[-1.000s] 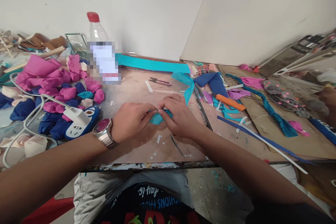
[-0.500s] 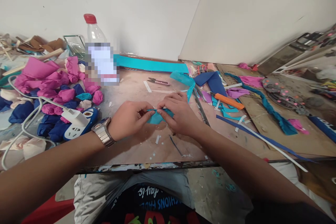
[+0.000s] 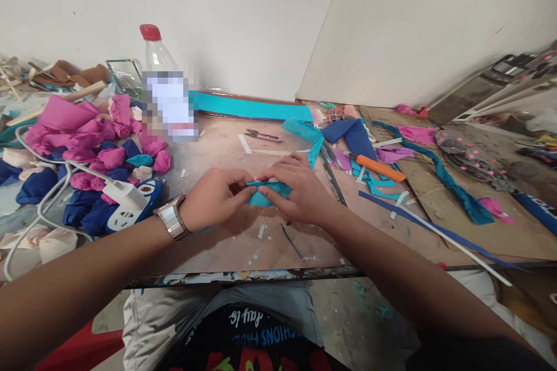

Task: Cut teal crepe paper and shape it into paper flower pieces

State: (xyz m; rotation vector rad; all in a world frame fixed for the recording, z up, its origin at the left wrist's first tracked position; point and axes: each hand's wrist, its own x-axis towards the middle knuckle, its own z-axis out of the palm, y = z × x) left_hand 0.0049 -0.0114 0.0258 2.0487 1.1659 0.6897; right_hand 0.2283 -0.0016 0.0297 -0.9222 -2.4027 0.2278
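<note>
The left hand (image 3: 213, 197) and the right hand (image 3: 298, 188) are both pinching a small teal piece of cloth (image 3: 264, 192) in the middle of the surface (image 3: 226, 151). A moment ago the cloth was bunched up a bit higher between the fingertips; now it lies flatter and lower, pressed down on the surface, and the right hand has slid over more of it. It looks like the fold is being squashed flat, so the shaping is moving along. The cloth trails up to a longer teal strip (image 3: 304, 130) just behind the right hand. A silver watch (image 3: 173, 217) sits on the left wrist. To the left lie a heap of pink and blue cloth balls (image 3: 100, 153), a white plug strip (image 3: 130, 197) and a bottle (image 3: 167, 93). Small snips (image 3: 263, 135) rest behind the hands, and an orange cutter (image 3: 380, 168) lies off to the right.
</note>
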